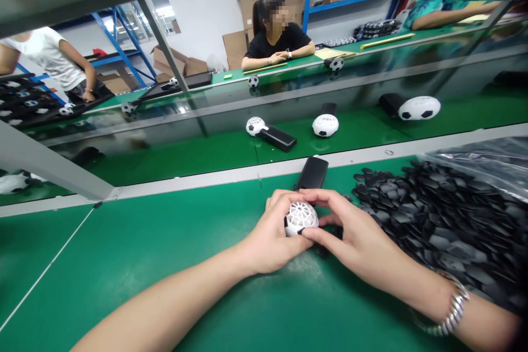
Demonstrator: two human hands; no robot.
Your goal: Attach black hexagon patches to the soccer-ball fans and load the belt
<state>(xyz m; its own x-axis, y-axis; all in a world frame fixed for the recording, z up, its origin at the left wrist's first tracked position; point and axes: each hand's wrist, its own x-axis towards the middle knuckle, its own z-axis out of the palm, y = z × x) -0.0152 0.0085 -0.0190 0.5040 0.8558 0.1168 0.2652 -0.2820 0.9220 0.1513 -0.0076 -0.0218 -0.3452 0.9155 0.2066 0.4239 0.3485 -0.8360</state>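
Observation:
Between my two hands is a football-patterned handheld fan (pixel 304 216), its white grille facing up and its black handle pointing away from me. My left hand (pixel 275 231) wraps round the left side of the ball-shaped head. On the other side, my right hand (pixel 339 224) pinches the head between thumb and fingers, near a black patch. Whether a small loose piece is under the right fingertips cannot be made out. Right of my hands lies a big heap of flat black plastic pieces (pixel 437 225), a few of them close to my right fingers.
Beyond a metal rail (pixel 198 179) runs a green conveyor belt (pixel 198 157) carrying several football fans, one with a black handle (pixel 279 138). A clear plastic bag (pixel 487 162) lies behind the heap. A grey post (pixel 49 148) rises at left. Co-workers sit or stand across the line.

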